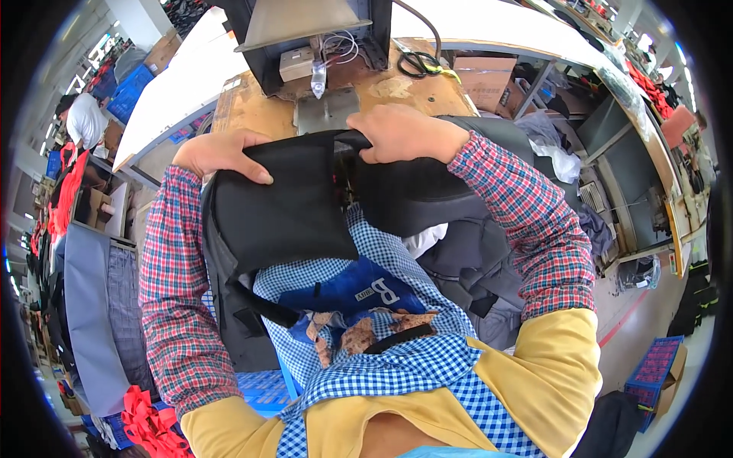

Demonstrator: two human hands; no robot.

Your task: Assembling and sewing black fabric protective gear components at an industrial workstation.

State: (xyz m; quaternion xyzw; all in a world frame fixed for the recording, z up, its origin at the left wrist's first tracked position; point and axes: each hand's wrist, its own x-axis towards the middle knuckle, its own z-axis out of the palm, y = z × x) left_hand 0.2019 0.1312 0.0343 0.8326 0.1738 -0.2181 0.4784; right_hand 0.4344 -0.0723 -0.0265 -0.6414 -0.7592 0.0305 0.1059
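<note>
A flat black fabric panel [286, 202] hangs over the near edge of the worktable, in front of my chest. My left hand [224, 156] grips its upper left edge, with the thumb lying on top and the other fingers beneath. At the panel's upper right corner, my right hand [405, 135] pinches a narrow black strip between thumb and fingers. More black padded material [416, 195] spreads under my right wrist. Just beyond the hands, a metal plate [327, 113] sits below the pointed tip [318, 82] of a dark machine [305, 34].
Black-handled scissors [416, 64] lie on the worn wooden tabletop [389, 90]. Dark grey cloth [469, 259] is heaped at right, near a metal cabinet [626, 175]. Red strips [145, 424] lie at lower left; a blue crate [655, 366] stands at lower right.
</note>
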